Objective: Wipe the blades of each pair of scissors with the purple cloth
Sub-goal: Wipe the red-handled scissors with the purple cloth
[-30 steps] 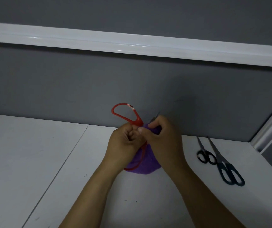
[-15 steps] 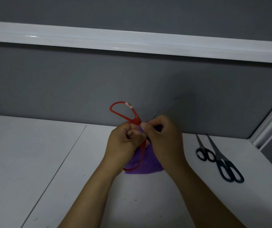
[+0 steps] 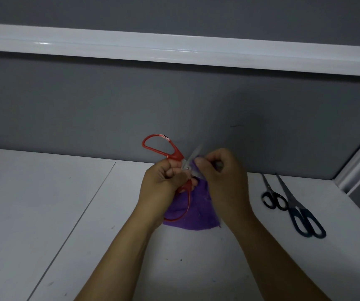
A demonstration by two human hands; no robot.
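The red scissors (image 3: 174, 157) were gripped near the pivot by the left hand (image 3: 159, 183), held above the white table (image 3: 44, 213) at centre. The purple cloth (image 3: 198, 209) was pinched against a blade by the right hand (image 3: 224, 179). Small black scissors (image 3: 271, 192) and larger dark scissors (image 3: 292, 202) were laid flat at three o'clock.

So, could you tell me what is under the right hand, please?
The purple cloth, pinched by the right hand around one blade of the red-handled scissors. That blade's tip is hidden by cloth and fingers.
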